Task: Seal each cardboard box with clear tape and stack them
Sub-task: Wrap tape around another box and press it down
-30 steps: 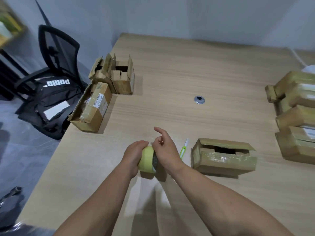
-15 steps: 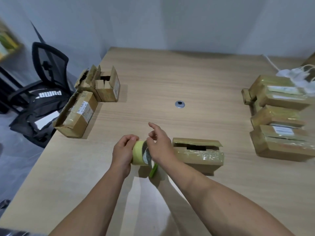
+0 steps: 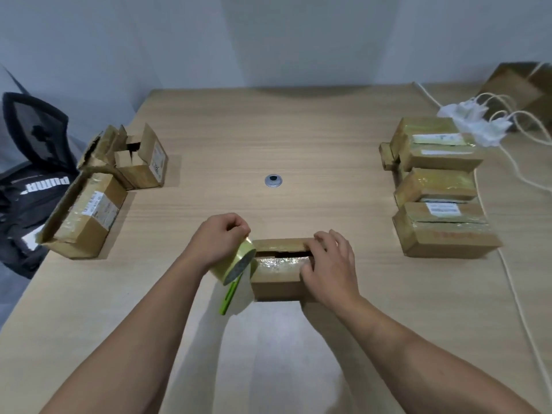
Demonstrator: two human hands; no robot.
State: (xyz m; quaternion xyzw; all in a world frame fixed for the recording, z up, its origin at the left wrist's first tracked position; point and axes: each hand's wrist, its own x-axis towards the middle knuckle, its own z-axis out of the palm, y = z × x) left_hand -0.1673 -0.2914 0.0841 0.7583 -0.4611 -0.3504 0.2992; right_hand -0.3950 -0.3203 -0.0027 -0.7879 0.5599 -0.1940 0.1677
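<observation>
At 6 o'clock on the surface (image 3: 298, 144), the box (image 3: 276, 283) is gripped by the curled right hand (image 3: 330, 264), the tape roll (image 3: 236, 261) by the curled left hand (image 3: 216, 242). A gap may be sealed in if the flaps (image 3: 280, 245) spring up.

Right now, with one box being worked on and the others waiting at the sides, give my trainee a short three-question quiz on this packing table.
1. True or false: the left hand holds the tape roll.
2. Multiple choice: what does the right hand hold? A) the box in front; B) the green cutter; C) a white cable.
3. One word: on which side of the table, the person's left or right, do the boxes with open flaps lie?

Key: 1 true; 2 A; 3 left.
</observation>
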